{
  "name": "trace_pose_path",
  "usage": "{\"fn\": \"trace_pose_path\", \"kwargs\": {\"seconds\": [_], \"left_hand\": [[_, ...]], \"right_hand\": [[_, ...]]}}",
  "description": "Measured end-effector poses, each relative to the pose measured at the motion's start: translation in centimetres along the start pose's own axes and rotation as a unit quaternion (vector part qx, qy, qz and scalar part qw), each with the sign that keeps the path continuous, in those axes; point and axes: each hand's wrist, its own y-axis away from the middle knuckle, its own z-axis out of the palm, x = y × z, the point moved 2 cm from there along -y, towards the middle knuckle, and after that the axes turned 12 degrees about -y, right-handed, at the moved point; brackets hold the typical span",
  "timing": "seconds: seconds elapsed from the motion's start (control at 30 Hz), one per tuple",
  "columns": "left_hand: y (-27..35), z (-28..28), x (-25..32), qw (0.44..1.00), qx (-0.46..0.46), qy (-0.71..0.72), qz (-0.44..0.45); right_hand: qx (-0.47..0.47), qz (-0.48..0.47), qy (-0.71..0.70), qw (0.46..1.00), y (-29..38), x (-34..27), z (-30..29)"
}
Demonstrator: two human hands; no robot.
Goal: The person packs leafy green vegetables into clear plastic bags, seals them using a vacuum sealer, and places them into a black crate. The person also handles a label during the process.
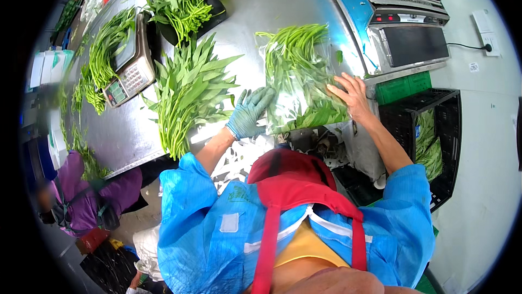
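A clear plastic bag of leafy greens (299, 77) lies flat on the steel table before me, stems at its far end and leaves towards me. My left hand (252, 108), in a thin blue-green glove, touches the bag's left edge; its thumb side is partly hidden, so its grip is unclear. My bare right hand (354, 96) rests on the bag's right side with its fingers apart. Left of my gloved hand, a loose bunch of long-leaved greens (189, 94) lies with its stems over the table's front edge.
A digital scale (132, 77) bears greens at left. More greens (183, 12) lie on a black tray (214, 2) behind. A steel sealing or wrapping machine (408, 24) stands right, above a black crate (448, 131) holding bagged greens. A person in purple (77, 196) is at left.
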Motion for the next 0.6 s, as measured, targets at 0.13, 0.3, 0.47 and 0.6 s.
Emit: {"fn": "trace_pose_path", "kwargs": {"seconds": [0.13,0.3,0.47,0.6], "left_hand": [[-0.3,1.5,-0.7,0.994,0.070,-0.036,-0.080],[-2.9,-8.5,-1.2,0.956,0.214,0.190,-0.067],[-6.2,-11.7,0.8,0.540,0.164,0.821,-0.087],[-9.2,-3.1,8.5,0.387,0.086,0.913,-0.098]], "right_hand": [[0.050,-0.028,-0.077,0.995,-3.8,-3.1,-3.3],[0.233,-0.002,-0.249,0.940,-9.4,-5.1,-11.0],[0.213,0.180,-0.483,0.830,-12.2,-7.4,-18.4],[0.238,0.259,-0.583,0.732,-7.8,-4.1,-16.9]]}}
